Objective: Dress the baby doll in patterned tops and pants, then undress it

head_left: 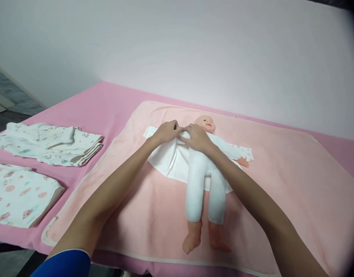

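Note:
A baby doll with a white cloth body lies on its back, head away from me. An open white baby shirt is spread beneath it, with one sleeve on the doll's arm at the right. Closed at the doll's other shoulder, my left hand grips the shirt near the loose sleeve. My right hand meets it there, thumb and fingers around a white part that looks like the doll's upper arm. The fingers hide that arm's lower end.
Under the doll lies a peach blanket with pale edging, on a pink-covered table. Folded printed baby clothes and another printed cloth lie at the left. A white wall stands behind the table.

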Demonstrator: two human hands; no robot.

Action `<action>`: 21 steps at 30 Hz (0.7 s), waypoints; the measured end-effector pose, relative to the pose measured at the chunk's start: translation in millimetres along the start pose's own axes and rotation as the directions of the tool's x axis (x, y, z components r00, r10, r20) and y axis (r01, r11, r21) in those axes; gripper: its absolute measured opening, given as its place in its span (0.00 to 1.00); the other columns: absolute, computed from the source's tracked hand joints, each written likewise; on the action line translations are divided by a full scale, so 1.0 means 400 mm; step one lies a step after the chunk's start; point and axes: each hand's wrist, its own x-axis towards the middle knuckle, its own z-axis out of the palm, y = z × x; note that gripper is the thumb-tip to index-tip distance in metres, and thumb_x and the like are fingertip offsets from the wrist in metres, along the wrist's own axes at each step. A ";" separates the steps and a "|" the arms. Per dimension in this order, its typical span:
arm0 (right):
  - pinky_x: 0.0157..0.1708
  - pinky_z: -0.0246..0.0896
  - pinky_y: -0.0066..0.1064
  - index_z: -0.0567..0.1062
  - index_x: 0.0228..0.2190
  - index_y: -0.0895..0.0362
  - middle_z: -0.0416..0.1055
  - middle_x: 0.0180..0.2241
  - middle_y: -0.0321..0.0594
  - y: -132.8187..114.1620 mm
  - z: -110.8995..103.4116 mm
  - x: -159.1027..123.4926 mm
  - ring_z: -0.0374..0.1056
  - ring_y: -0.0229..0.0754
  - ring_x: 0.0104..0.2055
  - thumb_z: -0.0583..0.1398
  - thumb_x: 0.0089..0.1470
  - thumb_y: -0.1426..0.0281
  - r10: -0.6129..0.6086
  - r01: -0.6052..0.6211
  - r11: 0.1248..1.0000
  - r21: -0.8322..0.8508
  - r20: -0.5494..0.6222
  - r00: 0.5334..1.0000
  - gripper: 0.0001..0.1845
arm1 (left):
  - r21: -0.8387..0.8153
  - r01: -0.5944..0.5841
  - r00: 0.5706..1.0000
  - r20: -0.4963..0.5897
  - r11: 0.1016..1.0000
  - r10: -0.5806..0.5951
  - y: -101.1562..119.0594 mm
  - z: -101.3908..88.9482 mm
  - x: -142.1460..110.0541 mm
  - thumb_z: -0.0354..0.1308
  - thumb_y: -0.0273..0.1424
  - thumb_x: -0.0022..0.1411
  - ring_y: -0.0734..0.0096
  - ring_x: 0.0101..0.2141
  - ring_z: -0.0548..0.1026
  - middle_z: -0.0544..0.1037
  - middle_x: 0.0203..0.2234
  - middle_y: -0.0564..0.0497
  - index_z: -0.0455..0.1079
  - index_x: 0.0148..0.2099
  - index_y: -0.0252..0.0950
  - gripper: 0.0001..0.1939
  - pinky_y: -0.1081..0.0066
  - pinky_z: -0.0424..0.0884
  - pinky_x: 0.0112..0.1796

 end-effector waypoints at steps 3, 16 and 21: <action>0.69 0.61 0.53 0.79 0.58 0.56 0.77 0.59 0.53 0.094 -0.058 -0.107 0.69 0.58 0.63 0.55 0.70 0.65 0.007 0.005 0.999 0.049 -0.244 0.970 0.21 | 0.072 0.027 0.999 0.025 0.997 -0.029 -0.007 0.000 -0.006 0.55 0.45 0.73 0.54 0.37 0.78 0.83 0.37 0.44 0.62 0.39 0.42 0.14 0.59 0.65 0.36; 0.63 0.68 0.55 0.75 0.60 0.56 0.79 0.59 0.54 0.237 -0.117 -0.218 0.73 0.61 0.59 0.58 0.61 0.66 0.073 -0.072 0.997 0.017 -0.098 0.992 0.26 | 0.136 -0.006 1.000 0.031 0.991 0.002 0.042 0.030 0.021 0.49 0.37 0.77 0.56 0.38 0.79 0.83 0.39 0.45 0.64 0.39 0.41 0.11 0.62 0.65 0.37; 0.59 0.65 0.57 0.76 0.52 0.58 0.76 0.55 0.61 0.179 -0.081 -0.272 0.67 0.68 0.59 0.59 0.64 0.64 0.184 -0.271 0.938 -0.217 -0.350 0.919 0.18 | 0.174 -0.071 0.987 -0.131 0.982 0.095 0.103 0.060 -0.008 0.56 0.35 0.73 0.48 0.46 0.77 0.82 0.44 0.40 0.66 0.44 0.40 0.05 0.57 0.68 0.43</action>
